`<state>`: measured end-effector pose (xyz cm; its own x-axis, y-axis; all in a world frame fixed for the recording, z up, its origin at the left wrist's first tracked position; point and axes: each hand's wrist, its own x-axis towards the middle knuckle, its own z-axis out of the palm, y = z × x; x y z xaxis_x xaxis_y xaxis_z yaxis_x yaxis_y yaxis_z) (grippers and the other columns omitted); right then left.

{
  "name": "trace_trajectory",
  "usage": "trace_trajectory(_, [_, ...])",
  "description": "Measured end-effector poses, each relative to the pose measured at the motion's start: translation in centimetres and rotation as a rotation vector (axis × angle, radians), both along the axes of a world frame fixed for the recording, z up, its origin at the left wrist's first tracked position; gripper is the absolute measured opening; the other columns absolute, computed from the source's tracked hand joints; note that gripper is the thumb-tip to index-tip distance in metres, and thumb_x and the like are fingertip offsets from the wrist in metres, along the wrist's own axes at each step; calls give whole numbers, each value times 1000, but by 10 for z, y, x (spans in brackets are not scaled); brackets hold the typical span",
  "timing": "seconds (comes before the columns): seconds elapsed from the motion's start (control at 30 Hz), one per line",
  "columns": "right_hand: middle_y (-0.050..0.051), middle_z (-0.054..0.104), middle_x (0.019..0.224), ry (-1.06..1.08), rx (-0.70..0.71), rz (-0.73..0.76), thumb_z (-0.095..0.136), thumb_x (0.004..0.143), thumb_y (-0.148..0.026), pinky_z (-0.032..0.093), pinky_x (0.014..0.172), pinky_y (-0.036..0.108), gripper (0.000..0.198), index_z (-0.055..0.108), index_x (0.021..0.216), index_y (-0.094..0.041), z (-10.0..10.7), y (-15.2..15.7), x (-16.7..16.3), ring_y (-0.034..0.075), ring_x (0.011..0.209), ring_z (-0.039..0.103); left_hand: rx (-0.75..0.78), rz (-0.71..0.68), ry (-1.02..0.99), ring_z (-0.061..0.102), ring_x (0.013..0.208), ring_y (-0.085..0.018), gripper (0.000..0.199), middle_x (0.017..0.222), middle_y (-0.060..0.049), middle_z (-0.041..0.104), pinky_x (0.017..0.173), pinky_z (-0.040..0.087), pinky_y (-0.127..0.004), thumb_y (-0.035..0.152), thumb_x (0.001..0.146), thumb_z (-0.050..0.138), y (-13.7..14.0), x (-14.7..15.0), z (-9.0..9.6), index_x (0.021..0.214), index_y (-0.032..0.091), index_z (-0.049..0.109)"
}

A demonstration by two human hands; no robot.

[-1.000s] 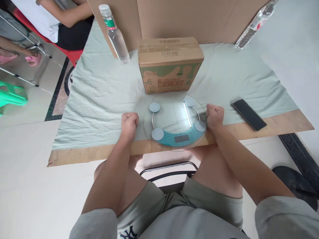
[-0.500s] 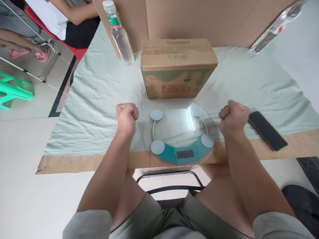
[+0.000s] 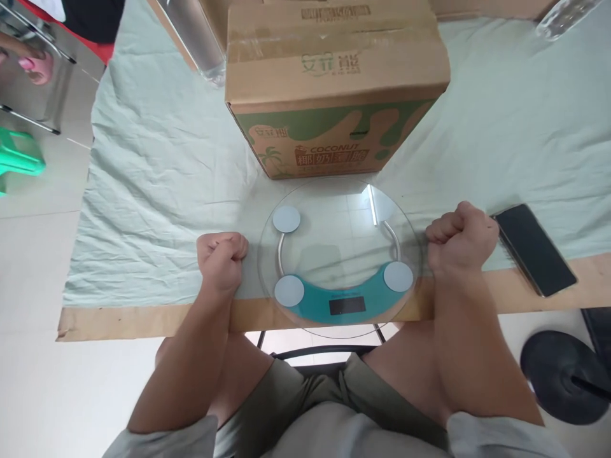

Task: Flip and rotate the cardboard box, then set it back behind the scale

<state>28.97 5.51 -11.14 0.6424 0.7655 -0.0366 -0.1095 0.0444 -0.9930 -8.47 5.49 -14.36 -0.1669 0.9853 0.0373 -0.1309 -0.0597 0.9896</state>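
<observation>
A round glass bathroom scale [image 3: 344, 308] with a teal band, a dark display and round pale pads lies at the table's front edge, slightly overhanging it. My left hand [image 3: 221, 257] is a closed fist on the cloth to its left, apart from the glass. On the other side my right hand [image 3: 462, 236] is also a fist, close to the scale's right rim. Nothing shows in either fist. Just behind the scale stands a taped cardboard box [image 3: 334, 137] with green print and the word COCONUT. A black phone [image 3: 535, 249] lies right beside my right hand.
A pale green cloth [image 3: 143, 191] covers the table, with a wooden strip [image 3: 128, 321] along the front. A clear bottle [image 3: 198, 38] stands behind left; clear plastic packaging [image 3: 563, 22] lies back right. A green stool [image 3: 19, 156] and a person's pink-shod foot [image 3: 38, 67] are at left.
The view has tipped down and closer, so the box looks larger. Both fists appear lower and farther apart, still closed. Scale, box and phone seem to keep their places on the table.
</observation>
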Motion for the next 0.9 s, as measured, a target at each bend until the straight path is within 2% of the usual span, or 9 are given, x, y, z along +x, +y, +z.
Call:
trace_trajectory(0.13, [-4,1,60,2,-33,-10,82,72,-46,7,49,29,76,10,63,-22,0,5,-4,5,52,6,-2,-23,17,13,50,-5,75,56,13,17,47,17,-22,56,104,83,0,0,-3,65,21,30])
trace_trajectory(0.33, [-5,1,58,-6,-57,5,85,68,-53,6,48,30,82,9,62,-22,-2,12,-4,5,51,6,-56,-9,13,7,53,-5,83,52,10,7,53,7,-25,46,86,91,2,9,9,54,21,19])
trace_trajectory(0.5, [-5,1,59,-1,-47,-1,82,68,-50,7,48,31,79,9,64,-23,-1,12,-2,5,52,5,-85,14,29,6,51,-4,85,57,5,2,58,1,-32,38,76,91,4,15,13,50,19,12])
trace_trajectory(0.6, [-5,5,59,16,-43,-15,79,70,-41,8,50,29,71,11,64,-22,1,10,-5,4,52,8,-65,6,48,6,51,-6,87,55,5,2,57,1,-32,42,79,91,4,13,10,51,19,12])
trace_trajectory(0.77, [-7,5,62,35,-22,-24,75,71,-35,9,51,26,65,11,65,-21,9,8,-10,1,51,11,-20,-17,131,10,53,-6,80,54,11,13,51,13,-24,63,97,85,1,5,-3,59,21,28])
trace_trajectory(0.9, [-7,4,65,26,-4,-18,73,72,-35,8,50,26,63,12,67,-22,12,11,-10,1,51,9,-44,-35,243,16,52,-6,73,57,11,21,48,17,-24,62,104,81,-1,-1,-14,65,20,34])
